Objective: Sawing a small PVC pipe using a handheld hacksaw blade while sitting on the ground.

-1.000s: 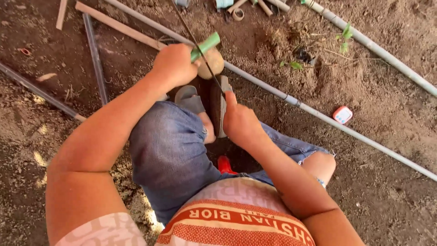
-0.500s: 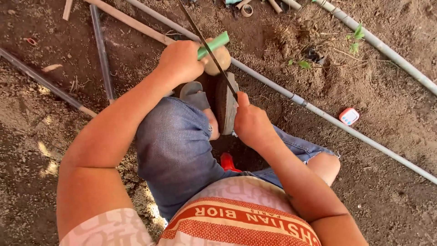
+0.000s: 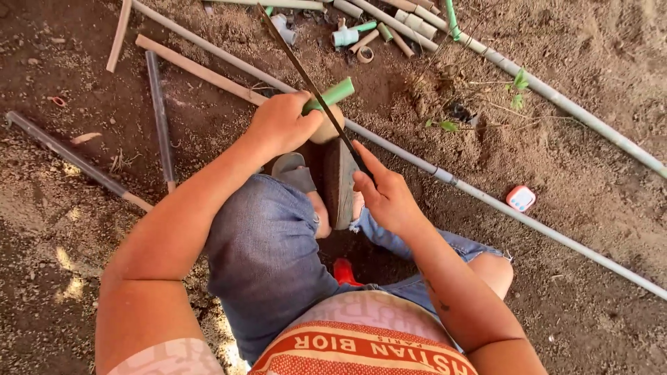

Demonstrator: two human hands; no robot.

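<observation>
A short green plastic pipe [image 3: 331,94] is being gripped by the left hand [image 3: 281,125] and braced above the sandalled foot [image 3: 338,182], so that the thin dark saw blade [image 3: 306,80], clasped in the right hand [image 3: 386,196], is being steadied across it over the bare soil [image 3: 583,146].

The left arm reaches forward from the lower left, elbow bent, forearm running up to the left hand [image 3: 281,126]. That hand is curled into a closed grip, knuckles up, thumb pointing right. The right arm comes up from the lower right, forearm angled up and leftward to the right hand [image 3: 385,194]. Its fingers [image 3: 367,158] are stretched forward and pressed together with the thumb in a pinch, back of the hand facing up. Both hands are close together above the bent knees, the left a little farther forward.
</observation>
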